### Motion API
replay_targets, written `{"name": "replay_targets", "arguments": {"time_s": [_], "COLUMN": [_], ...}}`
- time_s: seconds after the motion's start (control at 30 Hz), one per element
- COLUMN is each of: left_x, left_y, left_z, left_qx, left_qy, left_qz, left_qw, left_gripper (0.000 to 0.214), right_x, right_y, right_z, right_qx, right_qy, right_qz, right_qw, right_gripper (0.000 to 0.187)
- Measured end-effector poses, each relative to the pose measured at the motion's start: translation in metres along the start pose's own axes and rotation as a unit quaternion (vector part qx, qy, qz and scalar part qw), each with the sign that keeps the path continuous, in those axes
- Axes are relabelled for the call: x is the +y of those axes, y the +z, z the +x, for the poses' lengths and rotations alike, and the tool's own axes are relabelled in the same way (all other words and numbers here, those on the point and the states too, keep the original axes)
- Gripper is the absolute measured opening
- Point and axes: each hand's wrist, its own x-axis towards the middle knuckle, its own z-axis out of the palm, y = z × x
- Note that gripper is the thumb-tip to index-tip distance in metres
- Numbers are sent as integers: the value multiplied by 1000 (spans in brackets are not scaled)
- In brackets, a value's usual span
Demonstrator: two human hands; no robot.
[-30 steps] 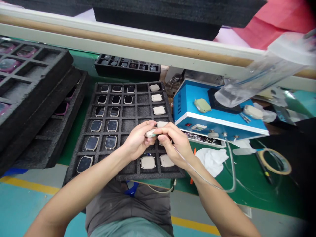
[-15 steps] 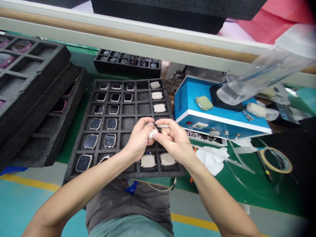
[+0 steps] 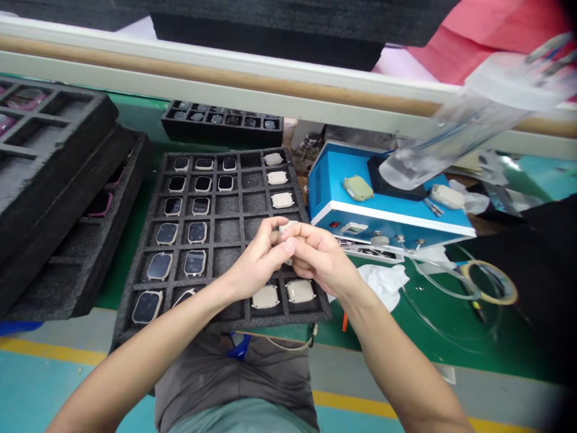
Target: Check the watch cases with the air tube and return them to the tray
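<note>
Over the right half of the tray [image 3: 226, 231], the left hand [image 3: 255, 261] and right hand [image 3: 322, 255] have drawn tight together. Half a second back their fingertips stood a little apart, with the pale case plain between them. Now the fingers of both fold narrowly around the case [image 3: 284, 228], and only a pale sliver shows at the top of the grip. The tube [image 3: 428, 278] that ran along the right wrist a second ago is gone from it and lies on the mat right of the tray. By the look of it, the handling has passed from tool to bare fingers. Both hands pinch the one piece above the tray, and it sits in no cell.

The tray's left columns hold dark-faced watches [image 3: 195, 262]. Its right columns hold more pale shells [image 3: 282, 200], two of them just below the hands. Right of the tray stands a blue box [image 3: 392, 210], with a white cloth [image 3: 383, 281] and a tape ring [image 3: 489, 282] near it. Left of the tray sits a foam stack [image 3: 54, 198]. The joined hands hide the cells beneath them, so what lies there cannot be told.
</note>
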Motion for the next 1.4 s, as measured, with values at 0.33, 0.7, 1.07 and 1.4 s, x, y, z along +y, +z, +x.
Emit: {"name": "replay_targets", "arguments": {"time_s": [0.33,0.7,1.07,1.4], "left_x": [-25,-2,0,-6], "left_y": [-5,6,7,14], "left_z": [1,-8,2,5], "left_qx": [51,79,133,249], "left_qy": [235,156,75,84], "left_qz": [215,156,-5,1], "left_qw": [947,972,988,965], "left_gripper": [67,75,54,26], "right_x": [8,9,18,24], "right_y": [15,1,-2,13], "right_z": [-14,-11,-7,-8], "right_qx": [51,8,21,53], "right_qy": [-185,-231,-179,-227], "right_qz": [-300,-411,-267,-425], "right_qw": [935,882,947,875], "right_gripper": [17,31,37,22]}}
